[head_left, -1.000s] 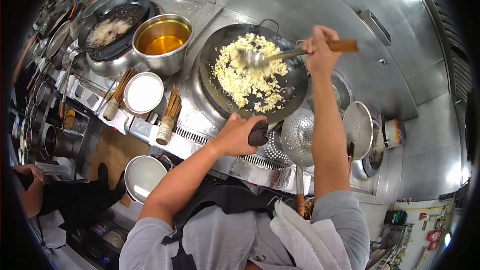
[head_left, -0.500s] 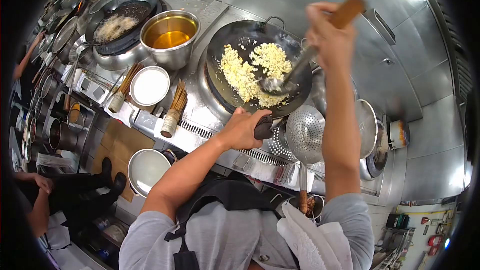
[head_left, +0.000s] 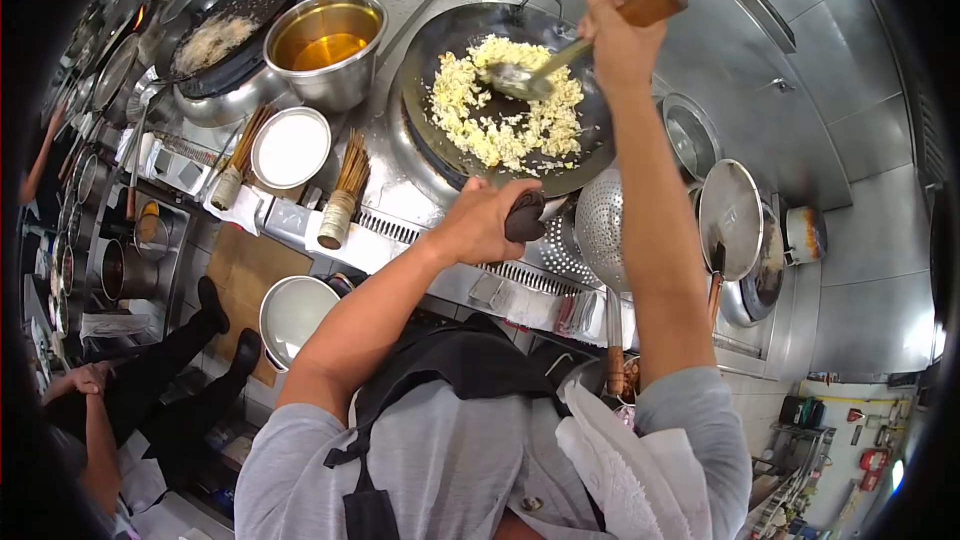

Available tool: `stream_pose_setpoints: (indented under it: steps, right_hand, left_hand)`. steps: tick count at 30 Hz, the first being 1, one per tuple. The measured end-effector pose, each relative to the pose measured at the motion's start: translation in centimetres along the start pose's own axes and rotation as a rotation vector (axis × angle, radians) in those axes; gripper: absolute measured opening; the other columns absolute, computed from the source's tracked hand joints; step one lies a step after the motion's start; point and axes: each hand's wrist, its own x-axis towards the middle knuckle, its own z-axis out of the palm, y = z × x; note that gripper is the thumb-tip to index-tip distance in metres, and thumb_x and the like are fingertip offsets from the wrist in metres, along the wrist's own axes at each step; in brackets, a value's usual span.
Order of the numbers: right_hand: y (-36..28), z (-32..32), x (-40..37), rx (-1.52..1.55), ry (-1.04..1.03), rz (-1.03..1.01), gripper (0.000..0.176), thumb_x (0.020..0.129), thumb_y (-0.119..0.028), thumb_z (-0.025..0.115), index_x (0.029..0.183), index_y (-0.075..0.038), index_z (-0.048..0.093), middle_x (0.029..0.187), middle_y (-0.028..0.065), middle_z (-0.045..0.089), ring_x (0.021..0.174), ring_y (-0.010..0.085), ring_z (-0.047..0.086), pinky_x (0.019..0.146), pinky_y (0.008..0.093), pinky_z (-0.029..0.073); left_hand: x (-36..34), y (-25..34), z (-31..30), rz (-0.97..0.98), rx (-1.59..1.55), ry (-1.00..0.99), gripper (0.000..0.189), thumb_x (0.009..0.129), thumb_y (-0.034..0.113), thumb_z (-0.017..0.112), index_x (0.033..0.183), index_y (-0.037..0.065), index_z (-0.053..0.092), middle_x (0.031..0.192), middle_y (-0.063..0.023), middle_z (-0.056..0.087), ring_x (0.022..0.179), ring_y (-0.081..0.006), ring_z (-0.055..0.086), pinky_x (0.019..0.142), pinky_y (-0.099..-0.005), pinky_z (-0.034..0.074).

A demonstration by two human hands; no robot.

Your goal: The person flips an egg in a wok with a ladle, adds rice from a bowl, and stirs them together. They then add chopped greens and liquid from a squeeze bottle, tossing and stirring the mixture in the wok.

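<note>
A wok (head_left: 425, 55) sits on the burner in front of me. Chopped scrambled egg (head_left: 470, 130) lies round it in a ring, the dark wok bottom showing in the middle. My right hand (head_left: 625, 35) is closed round the wooden handle of a ladle (head_left: 560, 62), whose metal bowl rests among the egg on the far side. At the near rim, my left hand (head_left: 480, 225) is closed round the wok's dark handle (head_left: 525, 217); its fingers are partly hidden.
Left of the wok stand a steel pot of oil (head_left: 330, 52), a white-filled bowl (head_left: 290, 147) and two bamboo brushes (head_left: 341, 210). Another wok (head_left: 240, 10) holds frying food. A perforated strainer (head_left: 602, 220) lies right of my left hand. A seated person's hands (head_left: 88, 378) show at left.
My right hand has moved the ladle up and left, from the near right of the egg to the far side. The egg has spread into a ring. My left hand keeps its grip.
</note>
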Motion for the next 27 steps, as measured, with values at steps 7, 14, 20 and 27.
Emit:
stream_pose_setpoints:
  steps: [7, 14, 20, 27]
  right_hand:
    - [0.2, -7.0, 5.7, -0.077, 0.152, -0.06, 0.012, 0.083, -0.007, 0.07, 0.091, 0.0, 0.063, 0.063, 0.0034, 0.058, 0.047, 0.0114, 0.051, 0.044, 0.0261, 0.042]
    - [3.3, -3.4, 4.2, 0.17, 0.091, -0.005, 0.014, 0.084, -0.005, 0.069, 0.088, -0.001, 0.057, 0.054, 0.0022, 0.046, 0.039, 0.0129, 0.043, 0.039, 0.0287, 0.038]
    - [-2.6, 0.7, 6.7, 0.257, 0.091, -0.11, 0.014, 0.087, -0.006, 0.068, 0.092, -0.001, 0.055, 0.054, 0.0004, 0.042, 0.042, 0.0121, 0.041, 0.044, 0.03, 0.038]
    - [-3.2, 2.0, 0.9, 0.104, -0.136, 0.136, 0.016, 0.084, -0.006, 0.072, 0.09, 0.002, 0.06, 0.062, 0.003, 0.055, 0.043, 0.0083, 0.043, 0.043, 0.0257, 0.039]
  left_hand:
    - [-0.3, 0.1, 0.0, 0.054, 0.063, 0.046, 0.079, 0.059, 0.023, 0.074, 0.132, 0.013, 0.045, 0.095, -0.0093, 0.069, 0.091, -0.0283, 0.062, 0.091, -0.0379, 0.032]
    - [-0.1, 0.1, -0.4, 0.051, 0.02, 0.007, 0.081, 0.059, 0.023, 0.074, 0.133, 0.015, 0.043, 0.107, -0.0091, 0.067, 0.1, -0.0289, 0.061, 0.094, -0.0382, 0.031]
    - [-0.1, -0.1, 0.2, 0.072, 0.069, 0.072, 0.079, 0.06, 0.022, 0.075, 0.133, 0.015, 0.044, 0.1, -0.0089, 0.068, 0.092, -0.0282, 0.062, 0.095, -0.0373, 0.031]
    - [-0.5, 0.1, 0.2, 0.028, 0.048, 0.025, 0.081, 0.06, 0.022, 0.075, 0.134, 0.015, 0.043, 0.101, -0.0067, 0.068, 0.095, -0.0268, 0.062, 0.095, -0.0362, 0.031]
